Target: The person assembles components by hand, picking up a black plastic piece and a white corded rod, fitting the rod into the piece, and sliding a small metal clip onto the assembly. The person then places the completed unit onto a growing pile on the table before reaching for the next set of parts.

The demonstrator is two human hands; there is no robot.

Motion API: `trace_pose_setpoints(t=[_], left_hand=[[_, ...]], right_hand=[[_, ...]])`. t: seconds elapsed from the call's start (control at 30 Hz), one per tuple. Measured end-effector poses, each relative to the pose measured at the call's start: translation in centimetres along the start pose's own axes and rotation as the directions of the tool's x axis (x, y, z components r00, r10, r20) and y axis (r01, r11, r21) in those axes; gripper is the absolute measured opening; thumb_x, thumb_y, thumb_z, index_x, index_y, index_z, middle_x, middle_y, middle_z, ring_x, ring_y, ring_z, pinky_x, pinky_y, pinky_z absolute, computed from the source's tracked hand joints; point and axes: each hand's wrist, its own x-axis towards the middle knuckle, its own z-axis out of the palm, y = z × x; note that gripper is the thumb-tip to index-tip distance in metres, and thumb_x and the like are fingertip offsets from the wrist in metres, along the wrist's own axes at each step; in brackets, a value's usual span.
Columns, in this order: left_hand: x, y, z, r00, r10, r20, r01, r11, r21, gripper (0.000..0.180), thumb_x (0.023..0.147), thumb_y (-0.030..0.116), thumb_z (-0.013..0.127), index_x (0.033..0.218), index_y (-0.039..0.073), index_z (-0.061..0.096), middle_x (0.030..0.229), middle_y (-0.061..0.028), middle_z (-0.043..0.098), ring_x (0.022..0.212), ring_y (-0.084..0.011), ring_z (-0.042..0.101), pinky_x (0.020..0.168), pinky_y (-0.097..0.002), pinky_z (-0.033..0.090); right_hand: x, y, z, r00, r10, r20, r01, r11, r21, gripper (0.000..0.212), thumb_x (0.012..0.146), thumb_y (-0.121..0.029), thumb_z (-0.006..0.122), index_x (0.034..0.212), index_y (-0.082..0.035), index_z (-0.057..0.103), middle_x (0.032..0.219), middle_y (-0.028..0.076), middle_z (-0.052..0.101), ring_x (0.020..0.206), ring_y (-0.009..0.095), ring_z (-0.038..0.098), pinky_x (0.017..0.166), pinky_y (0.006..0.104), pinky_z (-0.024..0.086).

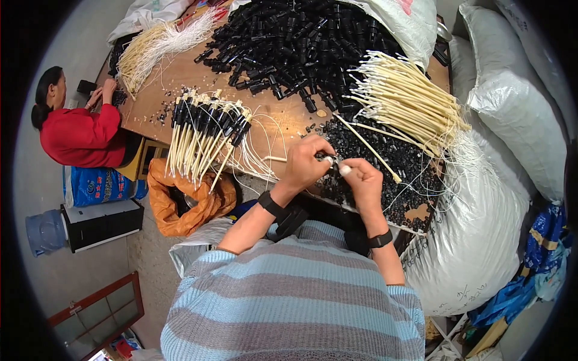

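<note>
My left hand [310,161] and my right hand [362,182] are close together over the table's near edge, both pinched, with white bits at their fingertips. A pale yellow sleeved cord [275,159] sticks out to the left from my left hand. What lies between the fingertips is too small to make out. Beneath and beside my right hand spread many small black pieces [394,162]. A single yellow sleeved cord [368,148] lies across them. To the left sits a bundle of yellow cords with black sockets [208,129], their white wires trailing toward my left hand.
A big heap of black sockets [301,42] covers the back of the table [153,108]. Yellow sleeved cords [409,102] are piled at the right, more [159,51] at the far left. White sacks [475,234] stand at the right. A person in red [84,132] works at the left.
</note>
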Motion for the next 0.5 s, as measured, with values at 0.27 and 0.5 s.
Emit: trace_pose_setpoints(t=[0.27,0.5], left_hand=[[0.2,-0.5,-0.5,0.928,0.214,0.305,-0.238,0.97,0.041,0.036,0.069,0.004,0.063,0.104,0.004,0.066,0.096,-0.0146,0.068,0.089,-0.0314,0.066,0.079,-0.037,0.052],[-0.3,-0.9,-0.7,0.951,0.252,0.181,-0.289,0.931,0.222,0.027,0.068,0.007,0.062,0.094,0.005,0.068,0.085,-0.0157,0.068,0.081,-0.0345,0.065,0.072,-0.0423,0.052]], right_hand=[[-0.1,-1.8,-1.8,0.996,0.039,0.077,-0.042,0.998,0.045,0.022,0.088,-0.006,0.061,0.11,-0.003,0.067,0.066,-0.005,0.057,0.053,0.006,0.052,0.046,0.0246,0.038],[-0.3,-2.8,-1.7,0.856,-0.282,0.434,0.517,0.433,-0.739,0.03,0.082,-0.007,0.065,0.111,-0.013,0.07,0.078,0.012,0.07,0.056,0.015,0.061,0.054,0.0277,0.047]])
